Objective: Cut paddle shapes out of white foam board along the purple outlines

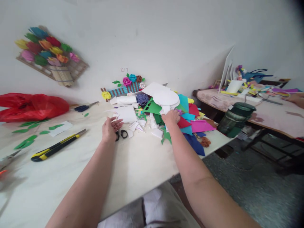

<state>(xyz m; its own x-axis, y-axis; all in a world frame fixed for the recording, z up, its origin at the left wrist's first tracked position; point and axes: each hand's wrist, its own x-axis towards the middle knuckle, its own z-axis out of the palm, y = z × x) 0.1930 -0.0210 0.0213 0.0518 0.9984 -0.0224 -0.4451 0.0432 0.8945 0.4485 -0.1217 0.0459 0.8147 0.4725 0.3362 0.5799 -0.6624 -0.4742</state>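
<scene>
My left hand (110, 129) hovers palm up at the near side of the scrap pile, its fingers apart and nothing in it. Black-handled scissors (123, 134) lie just beside it, partly hidden by the hand. My right hand (172, 118) reaches into the pile, its fingers closed around the narrow lower end of a white paper cutout (166, 97) with a broad rounded top. White paper scraps (127, 114) spread between the two hands. Green paper (153, 107) and a magenta sheet (203, 125) lie close to the right hand.
A yellow-black utility knife (57, 145), green paper leaves (26, 142) and a red plastic bag (33, 107) occupy the left. A dark green bottle (235, 118) stands at the right table edge. Across the gap, another table (213, 98) holds craft materials; a person's hand (298, 99) shows there.
</scene>
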